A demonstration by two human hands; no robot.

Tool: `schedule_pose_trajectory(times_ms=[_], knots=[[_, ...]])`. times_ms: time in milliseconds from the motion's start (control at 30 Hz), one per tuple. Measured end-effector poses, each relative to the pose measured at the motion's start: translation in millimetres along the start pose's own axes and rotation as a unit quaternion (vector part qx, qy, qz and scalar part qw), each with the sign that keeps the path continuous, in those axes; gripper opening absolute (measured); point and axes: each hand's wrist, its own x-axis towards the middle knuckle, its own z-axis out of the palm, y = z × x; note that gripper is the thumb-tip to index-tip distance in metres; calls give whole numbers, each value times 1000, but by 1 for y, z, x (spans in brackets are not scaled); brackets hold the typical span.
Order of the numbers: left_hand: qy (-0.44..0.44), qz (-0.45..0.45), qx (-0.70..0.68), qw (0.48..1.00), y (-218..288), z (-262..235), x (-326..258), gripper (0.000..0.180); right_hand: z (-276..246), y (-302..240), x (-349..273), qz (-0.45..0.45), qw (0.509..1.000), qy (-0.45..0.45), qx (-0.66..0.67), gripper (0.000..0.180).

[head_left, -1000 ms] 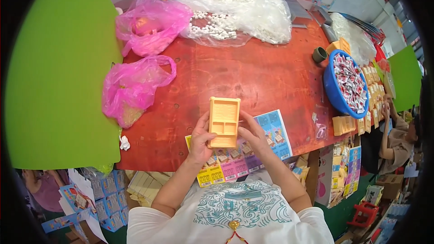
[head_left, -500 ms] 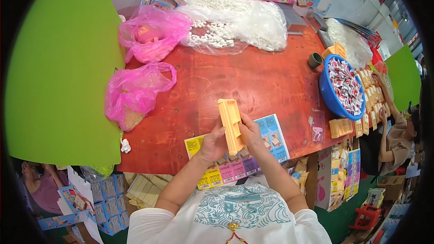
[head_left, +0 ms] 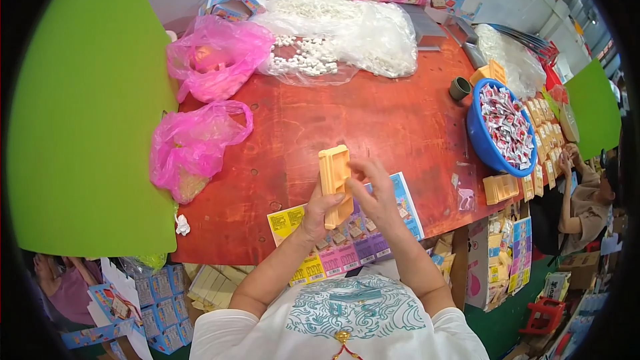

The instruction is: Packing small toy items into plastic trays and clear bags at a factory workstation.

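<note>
Both hands at the worktop's near edge: left hand grips one orange tray on edge, right hand half-open beside it; two pink bags lie left.

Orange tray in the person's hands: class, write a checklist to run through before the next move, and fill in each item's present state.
1. Left hand grips the orange tray: ok.
2. Right hand is at the tray, fingers at its edge: ok.
3. Tray is held edge-on above the printed sheet: ok.
4. Tray compartments are empty: cannot tell, their face is turned away.
5. Blue basin of small packets stands apart, to the person's right: ok.
</note>
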Motion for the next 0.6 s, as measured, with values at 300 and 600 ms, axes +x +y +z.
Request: schedule_pose_trajectory(times_ms=[300,600], knots=[[-27,-61,34,997,-6,7,27,84,-14,34,14,215,931,-56,291,10],[-38,-34,4,999,-18,22,88,71,-47,75,45,248,891,-32,379,10]])
